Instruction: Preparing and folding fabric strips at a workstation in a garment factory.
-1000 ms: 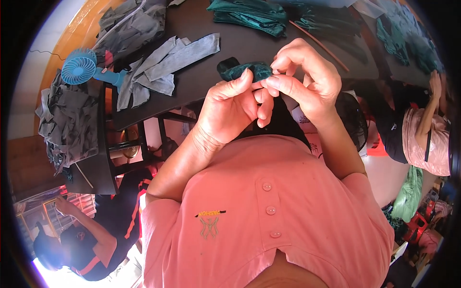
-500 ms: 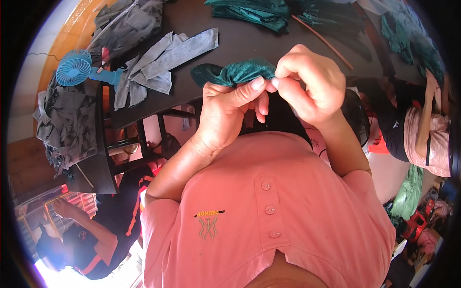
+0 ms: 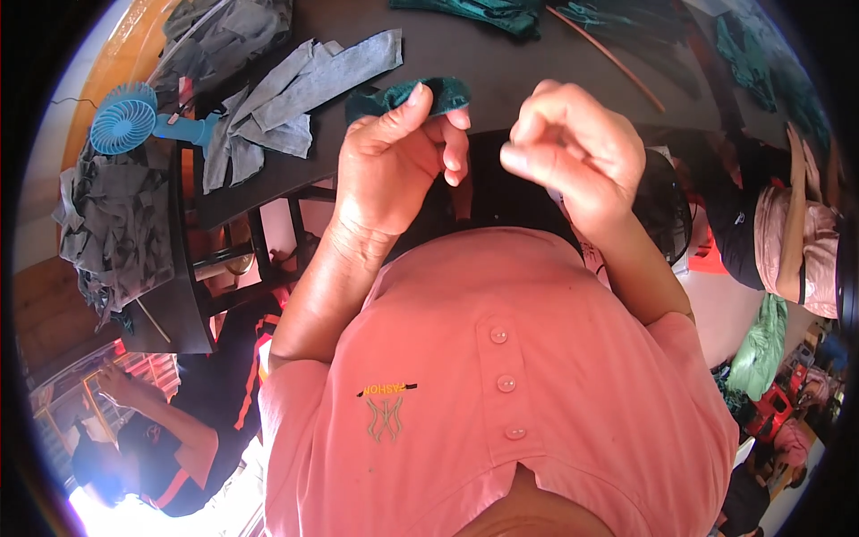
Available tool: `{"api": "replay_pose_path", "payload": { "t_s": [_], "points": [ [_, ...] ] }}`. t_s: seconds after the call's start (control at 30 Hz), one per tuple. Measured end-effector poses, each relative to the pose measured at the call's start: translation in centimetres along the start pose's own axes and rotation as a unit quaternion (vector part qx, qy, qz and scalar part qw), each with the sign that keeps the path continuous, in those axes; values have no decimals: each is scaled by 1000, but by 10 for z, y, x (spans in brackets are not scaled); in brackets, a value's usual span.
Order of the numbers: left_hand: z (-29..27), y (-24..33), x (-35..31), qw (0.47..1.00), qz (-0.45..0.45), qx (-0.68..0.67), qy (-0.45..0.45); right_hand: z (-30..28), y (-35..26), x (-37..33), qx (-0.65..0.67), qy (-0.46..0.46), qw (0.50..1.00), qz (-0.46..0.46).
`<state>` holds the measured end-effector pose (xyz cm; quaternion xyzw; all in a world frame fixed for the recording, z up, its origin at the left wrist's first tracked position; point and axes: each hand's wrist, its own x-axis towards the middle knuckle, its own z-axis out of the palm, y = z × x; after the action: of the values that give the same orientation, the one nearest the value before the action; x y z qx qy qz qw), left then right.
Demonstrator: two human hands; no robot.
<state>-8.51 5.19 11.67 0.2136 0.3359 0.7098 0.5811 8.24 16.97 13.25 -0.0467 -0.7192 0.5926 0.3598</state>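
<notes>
Pinching a small teal fabric piece (image 3: 407, 97) in the left hand (image 3: 394, 166) at twelve o'clock above the dark desk (image 3: 501, 63); right hand (image 3: 573, 152) clenching, pulling away (thread unseen), needing steady tension next.

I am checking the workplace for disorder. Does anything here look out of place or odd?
Nothing looks damaged or spilled. The left hand pinches a small green cloth piece; grey cloth pieces lie loosely on the dark table beside a blue fan.

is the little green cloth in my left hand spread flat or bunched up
Bunched up: the green cloth curls in a narrow roll over the left hand.
</notes>
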Motion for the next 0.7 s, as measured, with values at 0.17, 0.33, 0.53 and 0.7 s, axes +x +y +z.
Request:
{"api": "replay_pose_path", "payload": {
  "t_s": [0.17, 0.33, 0.53, 0.7],
  "points": [
    [8, -5, -3, 999, -22, -16, 26, 5, 18, 14, -120, 52, 980, -150],
    [17, -11, -8, 998, -11, 38, 39, 14, 21, 17, -195, 57, 954, -219],
    [22, -14, -6, 994, -18, 35, 98, 19, 13, 8, 70, 32, 996, 45],
    [-1, 5, 4, 998, 30, -11, 62, -2, -9, -6, 102, -152, 980, 82]
  ]
}}
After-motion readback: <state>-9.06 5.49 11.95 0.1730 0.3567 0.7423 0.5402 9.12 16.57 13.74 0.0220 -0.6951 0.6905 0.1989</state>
